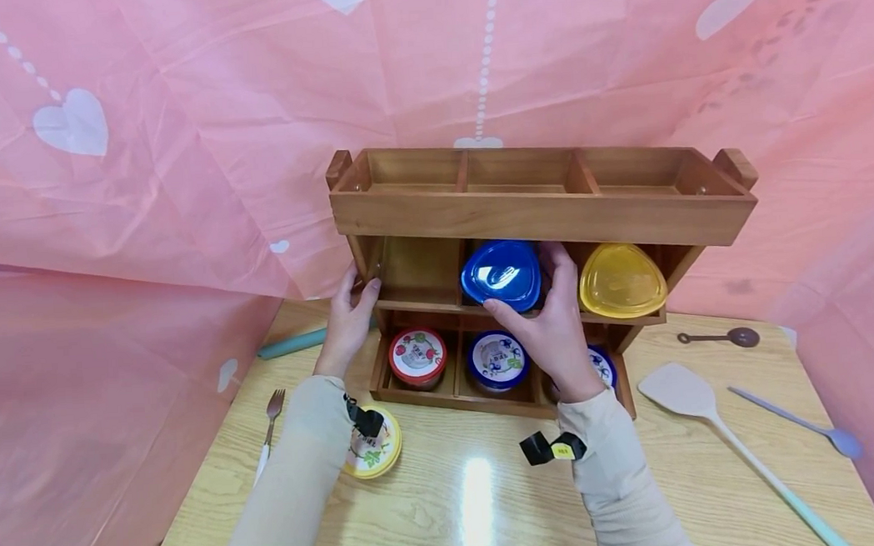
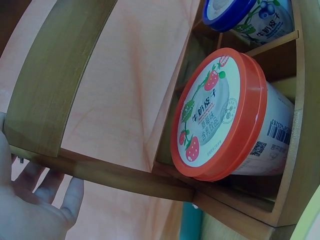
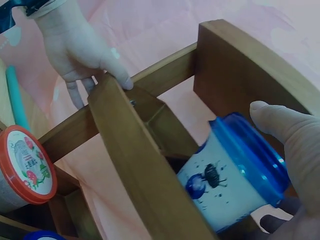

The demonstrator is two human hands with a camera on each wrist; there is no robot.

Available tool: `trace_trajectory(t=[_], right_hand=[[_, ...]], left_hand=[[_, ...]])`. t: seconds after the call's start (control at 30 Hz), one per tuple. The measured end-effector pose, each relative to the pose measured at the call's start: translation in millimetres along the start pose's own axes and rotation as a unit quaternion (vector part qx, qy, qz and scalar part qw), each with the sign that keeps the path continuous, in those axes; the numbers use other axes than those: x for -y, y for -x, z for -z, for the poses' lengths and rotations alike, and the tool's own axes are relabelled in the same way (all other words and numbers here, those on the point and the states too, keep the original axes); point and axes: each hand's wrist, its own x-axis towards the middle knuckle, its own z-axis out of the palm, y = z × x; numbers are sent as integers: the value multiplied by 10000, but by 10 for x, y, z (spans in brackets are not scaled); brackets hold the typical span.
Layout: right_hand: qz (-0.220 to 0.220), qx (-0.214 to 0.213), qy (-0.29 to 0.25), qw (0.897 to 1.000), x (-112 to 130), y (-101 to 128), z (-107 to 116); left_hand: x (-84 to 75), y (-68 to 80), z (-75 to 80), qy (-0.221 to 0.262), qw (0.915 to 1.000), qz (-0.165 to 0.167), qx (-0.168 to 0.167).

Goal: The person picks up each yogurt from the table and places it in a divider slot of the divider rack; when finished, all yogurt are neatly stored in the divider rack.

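In the head view a three-tier wooden shelf rack (image 1: 538, 208) stands at the back of the table. My left hand (image 1: 346, 324) grips its left side, the thumb in front and the other fingers behind the side rail. On the middle tier, my right hand (image 1: 556, 324) holds a tub with a shiny blue lid (image 1: 500, 273), thumb at the near edge of the lid. The right wrist view shows this white tub (image 3: 215, 185) tilted in the middle tier, its wall printed with blueberries. Beside it sits a yellow-lidded tub (image 1: 623, 278).
On the bottom tier are a red-lidded tub (image 1: 418, 353) and two blue-lidded tubs, one (image 1: 497, 359) in the middle. A yellow-rimmed tub (image 1: 376, 444) stands partly under my left wrist. A fork (image 1: 274, 406) lies left; a spatula (image 1: 680, 390) and two spoons lie right.
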Motion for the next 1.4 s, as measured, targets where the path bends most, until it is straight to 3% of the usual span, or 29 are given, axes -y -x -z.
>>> trace_trajectory(t=[0.1,0.3,0.37,0.93,1.23,1.4], right_hand=[[79,27,37,10000,32,17,21],[178,27,40,9998,120,77,62],[176,29,64,9998,153,115,81],[395,271,524,9975,379,527,116],[1145,453,723,9898,387,825,26],[1107,679,731,9888,328,950,-70]], left_hand=[[29,-12,5,-37,10000,21,5],[324,-154,13,-36,10000,-59,-43],[357,-163,10,-32,9999,-112,-86],[334,-137,6,-56,9999,-98,-123],[331,-128,-6,-71,9997,-110,-191],[332,-123,-7,-155,9996,-156,-196]])
